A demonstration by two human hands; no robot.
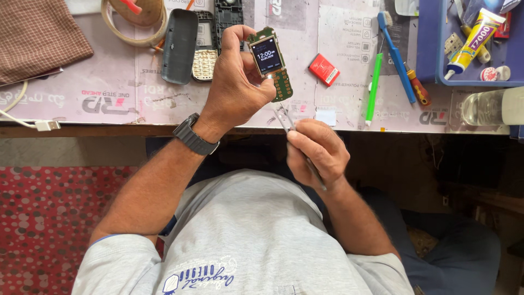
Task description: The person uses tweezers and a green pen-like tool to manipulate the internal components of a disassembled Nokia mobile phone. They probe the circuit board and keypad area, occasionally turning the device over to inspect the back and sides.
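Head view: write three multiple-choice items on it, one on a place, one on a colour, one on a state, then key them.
1. Where does the red battery lie?
A. on the mat, right of the circuit board
B. in the blue tray
C. on the floor

2. What colour is the toothbrush handle?
A. red
B. blue
C. white

3. How is the board's screen?
A. dark
B. cracked
C. lit

Key: 1 A, it rests beside the board in the left hand. 2 B, the handle is blue. 3 C, it glows while the right hand holds tweezers.
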